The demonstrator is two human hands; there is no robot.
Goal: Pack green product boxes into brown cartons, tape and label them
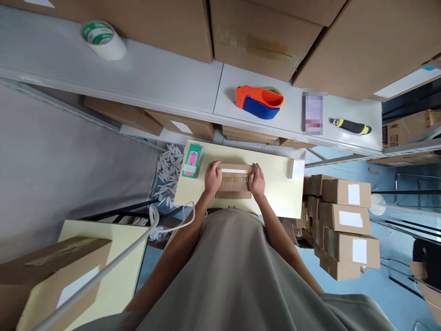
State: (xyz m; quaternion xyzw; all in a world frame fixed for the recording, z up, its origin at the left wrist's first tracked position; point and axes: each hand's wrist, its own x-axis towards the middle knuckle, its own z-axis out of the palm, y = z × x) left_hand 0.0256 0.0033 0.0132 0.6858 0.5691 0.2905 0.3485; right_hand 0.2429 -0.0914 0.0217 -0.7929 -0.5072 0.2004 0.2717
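A small cardboard box (233,184) rests on the pale yellow table (275,193) right in front of my body. My left hand (213,177) grips its left end, fingers curled over the far edge. At the opposite end my right hand (257,179) is closed round the box in the same way. Tape runs across the top, and a white strip shows along the far side. To the left lies a green box with a pink picture (192,162). Near the table's right edge stands a small white box (296,169).
On the grey shelf (172,78) ahead are a tape roll (108,43), an orange-and-blue tape dispenser (258,102), a blurred phone-like item (313,112) and a utility knife (352,126). Labelled cartons (344,216) are stacked at right. A white cable (155,220) hangs at left.
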